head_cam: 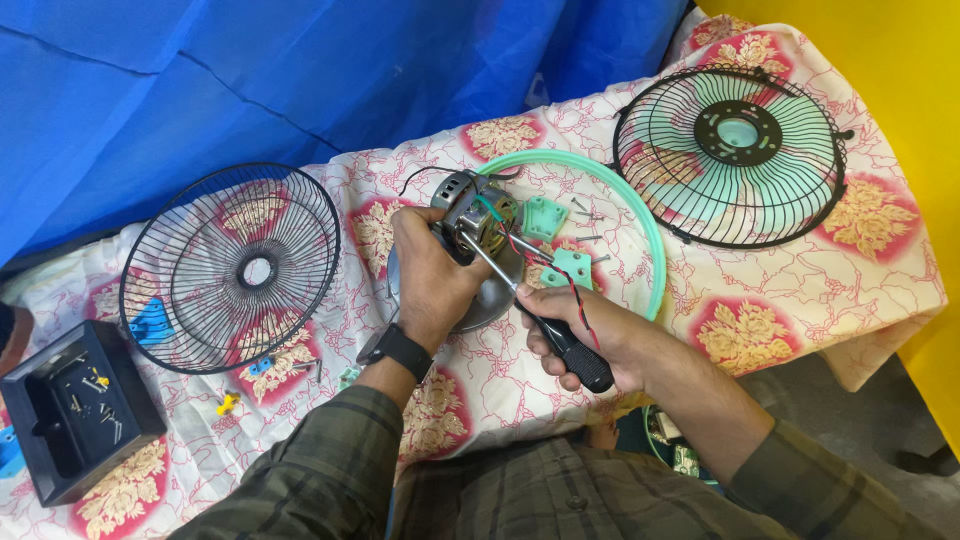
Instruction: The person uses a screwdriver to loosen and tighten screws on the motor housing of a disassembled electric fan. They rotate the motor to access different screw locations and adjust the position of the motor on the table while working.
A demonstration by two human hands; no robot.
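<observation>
We find open cloth in front of our right hand (590, 335), toward the table's near right corner. Beyond the fan motor (478, 215), the green ring (640, 215), green brackets (558, 245) and loose screws (585, 212) crowd the way. Left, the black grille (230, 268) and black tray (75, 410) block passage.

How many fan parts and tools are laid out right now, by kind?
Wire grilles: 2, a bare one and one with a black hub
Green ring: 1
Motor: 1, in the left hand
Screwdriver: 1, in the right hand
Black tray: 1
Total: 6
</observation>
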